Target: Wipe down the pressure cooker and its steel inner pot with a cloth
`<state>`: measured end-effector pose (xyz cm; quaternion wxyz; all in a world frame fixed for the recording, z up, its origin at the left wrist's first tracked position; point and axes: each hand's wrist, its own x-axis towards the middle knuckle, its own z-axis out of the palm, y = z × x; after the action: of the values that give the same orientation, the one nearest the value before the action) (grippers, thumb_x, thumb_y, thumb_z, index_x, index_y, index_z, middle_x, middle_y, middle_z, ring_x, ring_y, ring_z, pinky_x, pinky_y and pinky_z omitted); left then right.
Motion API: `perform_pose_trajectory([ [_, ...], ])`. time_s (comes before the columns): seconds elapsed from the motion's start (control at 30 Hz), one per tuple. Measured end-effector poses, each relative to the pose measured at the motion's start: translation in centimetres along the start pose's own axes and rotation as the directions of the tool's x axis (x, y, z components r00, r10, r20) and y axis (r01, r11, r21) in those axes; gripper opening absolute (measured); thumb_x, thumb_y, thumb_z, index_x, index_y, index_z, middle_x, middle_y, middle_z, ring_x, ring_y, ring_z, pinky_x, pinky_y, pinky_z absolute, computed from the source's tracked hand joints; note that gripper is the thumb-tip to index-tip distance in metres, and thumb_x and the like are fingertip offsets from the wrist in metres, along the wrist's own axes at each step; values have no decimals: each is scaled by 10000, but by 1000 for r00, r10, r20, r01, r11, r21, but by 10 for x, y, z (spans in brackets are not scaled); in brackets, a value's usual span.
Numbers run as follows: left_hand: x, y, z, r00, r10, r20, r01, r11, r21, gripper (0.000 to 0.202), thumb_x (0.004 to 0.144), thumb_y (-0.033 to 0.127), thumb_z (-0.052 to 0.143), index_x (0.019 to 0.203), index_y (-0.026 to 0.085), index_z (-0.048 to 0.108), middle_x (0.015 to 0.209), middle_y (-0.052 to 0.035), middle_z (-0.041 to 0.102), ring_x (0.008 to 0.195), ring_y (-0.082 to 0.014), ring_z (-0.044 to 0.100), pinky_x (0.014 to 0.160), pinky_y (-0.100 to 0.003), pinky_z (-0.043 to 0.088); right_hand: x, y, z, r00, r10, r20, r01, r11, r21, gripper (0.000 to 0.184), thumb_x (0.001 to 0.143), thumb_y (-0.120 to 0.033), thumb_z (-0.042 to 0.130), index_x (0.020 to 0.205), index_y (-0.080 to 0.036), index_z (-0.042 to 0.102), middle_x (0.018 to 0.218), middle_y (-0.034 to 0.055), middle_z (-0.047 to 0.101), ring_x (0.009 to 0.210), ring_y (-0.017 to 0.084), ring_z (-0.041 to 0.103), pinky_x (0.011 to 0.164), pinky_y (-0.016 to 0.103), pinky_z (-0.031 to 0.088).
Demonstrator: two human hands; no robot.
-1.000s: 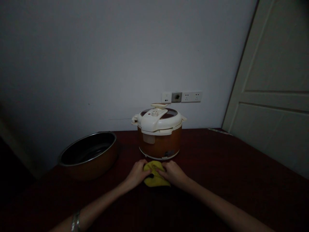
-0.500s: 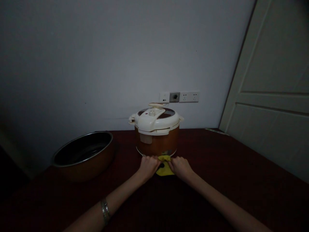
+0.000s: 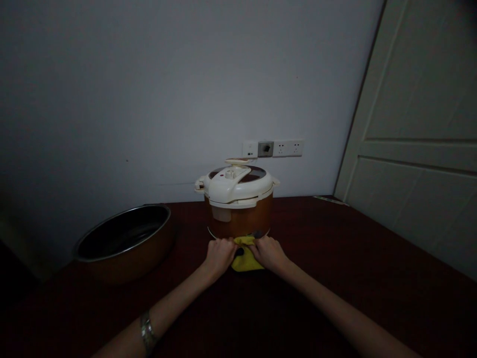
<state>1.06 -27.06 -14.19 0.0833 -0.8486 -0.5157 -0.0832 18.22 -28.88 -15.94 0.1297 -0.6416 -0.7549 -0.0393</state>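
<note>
A yellow cloth (image 3: 247, 259) with a dark patch is stretched between my two hands, just in front of the electric pressure cooker. My left hand (image 3: 220, 254) is closed on its left edge, and my right hand (image 3: 271, 252) grips the right edge. Both hands are low, over the dark red table. Right behind them stands the pressure cooker (image 3: 238, 219), with a brown body and a white lid; the lid is on. My hands and the cloth hide part of its base.
To the left is a large round pan (image 3: 126, 253) with a dark inside and a brown outer wall. Sockets (image 3: 288, 148) sit on the wall behind the cooker. A pale door (image 3: 417, 159) stands at the right. A thin flat strip (image 3: 331, 200) lies at the table's back edge.
The whole view has shifted slightly, so the cooker and pan appear a little further left. Both hands still hold the cloth, a bit more of which shows below them.
</note>
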Motion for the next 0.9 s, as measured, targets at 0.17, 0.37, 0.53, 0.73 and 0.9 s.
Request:
perform_pose_trajectory([
  [0.17, 9, 15, 3, 998, 51, -35, -51, 999, -6, 326, 909, 326, 383, 896, 119, 635, 811, -159, 696, 788, -292, 675, 638, -356, 471, 2, 21, -1, 993, 119, 25, -121, 987, 108, 386, 889, -363, 411, 846, -113, 702, 870, 192, 689, 841, 279, 662, 709, 328, 467],
  [0.37, -13, 29, 8, 973, 150, -175, -162, 985, -60, 306, 906, 368, 415, 868, 150, 626, 800, -97, 701, 709, -234, 673, 580, -282, 440, -16, 36, -17, 943, -134, 304, -214, 455, 864, 365, 745, -428, 631, 960, -134, 649, 879, 82, 688, 837, 232, 650, 733, 310, 488],
  [0.53, -34, 37, 14, 832, 439, -340, -474, 880, -23, 302, 888, 404, 457, 818, 151, 607, 702, -42, 667, 595, -162, 635, 495, -233, 379, -49, 26, -23, 881, -190, 434, -449, -45, 892, 416, 713, -431, 701, 1020, -170, 599, 900, 46, 678, 773, 150, 652, 719, 266, 502],
  [0.73, -8, -11, -14, 718, 594, -363, -653, 755, -57, 423, 917, 380, 337, 683, 158, 609, 579, -48, 612, 530, -117, 561, 515, -228, 358, -32, 70, -22, 865, -44, 499, -492, 120, 863, 343, 697, -393, 707, 859, -94, 661, 878, 128, 709, 722, 185, 669, 699, 293, 528],
  [0.9, 20, -81, -24, 873, -196, -447, 10, 923, -385, 465, 916, 358, 251, 634, 161, 563, 644, -74, 621, 619, -130, 549, 638, -236, 396, 18, 138, -11, 776, 619, 125, -295, 181, 938, 327, 687, -324, 671, 925, -101, 651, 901, 164, 703, 740, 234, 679, 632, 316, 543],
])
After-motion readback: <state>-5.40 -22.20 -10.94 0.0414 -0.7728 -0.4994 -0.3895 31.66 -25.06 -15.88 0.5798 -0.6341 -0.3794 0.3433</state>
